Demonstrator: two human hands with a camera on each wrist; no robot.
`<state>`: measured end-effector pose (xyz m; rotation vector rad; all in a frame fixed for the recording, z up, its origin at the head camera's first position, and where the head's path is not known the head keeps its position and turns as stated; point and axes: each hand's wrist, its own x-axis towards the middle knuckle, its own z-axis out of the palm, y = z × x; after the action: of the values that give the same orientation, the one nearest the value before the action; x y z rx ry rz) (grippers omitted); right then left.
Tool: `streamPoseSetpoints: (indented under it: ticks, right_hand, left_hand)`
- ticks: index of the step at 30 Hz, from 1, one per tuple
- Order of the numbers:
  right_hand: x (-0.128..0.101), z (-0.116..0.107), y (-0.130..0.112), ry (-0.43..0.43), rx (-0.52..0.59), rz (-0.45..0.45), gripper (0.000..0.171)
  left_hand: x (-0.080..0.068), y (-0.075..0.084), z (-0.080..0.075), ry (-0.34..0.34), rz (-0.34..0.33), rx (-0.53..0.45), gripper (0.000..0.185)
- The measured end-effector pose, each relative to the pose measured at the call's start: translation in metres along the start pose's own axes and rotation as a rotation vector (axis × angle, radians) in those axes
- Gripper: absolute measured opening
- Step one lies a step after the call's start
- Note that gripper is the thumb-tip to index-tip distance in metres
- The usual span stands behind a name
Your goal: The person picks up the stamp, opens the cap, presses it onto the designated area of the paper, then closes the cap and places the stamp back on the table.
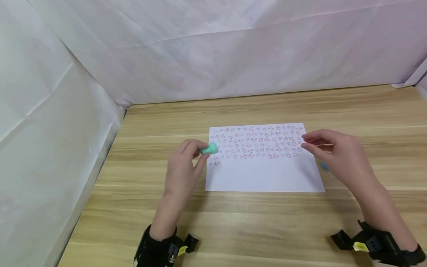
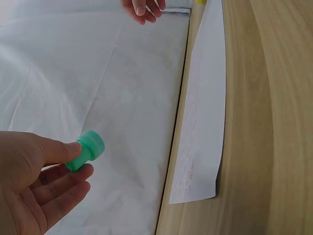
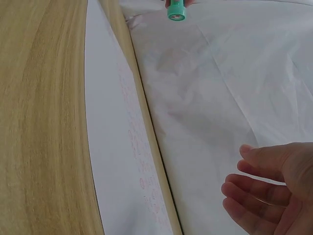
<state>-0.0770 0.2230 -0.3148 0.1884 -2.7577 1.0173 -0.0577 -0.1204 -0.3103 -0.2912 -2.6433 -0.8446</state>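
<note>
My left hand [image 1: 181,168] pinches a small mint-green stamp [image 1: 211,148] between thumb and fingers, raised over the left edge of a white sheet of paper [image 1: 263,176]. In the right wrist view, the round end of the stamp [image 3: 176,16] faces the camera and bears a reddish mark. Rows of small red and blue prints cover the sheet's upper half, with a short row begun at the left. Beyond the sheet's right edge hovers my right hand [image 1: 345,157], its fingers loosely bent and nothing between them.
A small blue object [image 1: 324,165] lies on the wooden table [image 1: 260,230] right of the sheet, partly hidden by my right hand. White cloth [image 1: 233,63] hangs along the table's back edge, and more white cloth [image 1: 60,148] stands at the left.
</note>
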Motion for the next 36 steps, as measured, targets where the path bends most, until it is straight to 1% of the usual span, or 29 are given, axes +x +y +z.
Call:
streamPoseSetpoints:
  ticks: [4, 11, 15, 21, 23, 25, 31, 36]
  right_hand:
    - [-0.003, 0.003, -0.001, -0.003, 0.003, -0.002, 0.022]
    - [-0.006, 0.004, -0.001, -0.006, 0.021, -0.024, 0.023]
    - [-0.009, 0.004, -0.002, -0.012, 0.017, -0.012, 0.024]
    - [-0.01, 0.006, -0.004, -0.034, 0.045, -0.025, 0.023]
    - [-0.011, 0.008, -0.006, -0.041, 0.048, -0.024, 0.023]
    - [-0.011, 0.009, -0.007, -0.048, 0.05, -0.024, 0.023]
    - [-0.012, 0.01, -0.01, -0.06, 0.045, -0.033, 0.023]
    - [-0.012, 0.012, -0.011, -0.061, 0.039, -0.052, 0.023]
  left_hand:
    - [-0.004, 0.001, 0.002, 0.008, -0.007, -0.022, 0.022]
    - [-0.011, 0.0, 0.006, 0.012, -0.038, -0.14, 0.026]
    - [-0.014, -0.001, 0.007, 0.004, -0.06, -0.182, 0.026]
    - [-0.016, -0.004, 0.011, 0.009, -0.087, -0.331, 0.029]
    - [-0.016, -0.005, 0.012, 0.005, -0.09, -0.363, 0.031]
    - [-0.017, -0.006, 0.013, 0.003, -0.092, -0.375, 0.032]
    - [-0.018, -0.005, 0.014, 0.0, -0.102, -0.358, 0.031]
    - [-0.019, -0.004, 0.014, 0.01, -0.1, -0.383, 0.028]
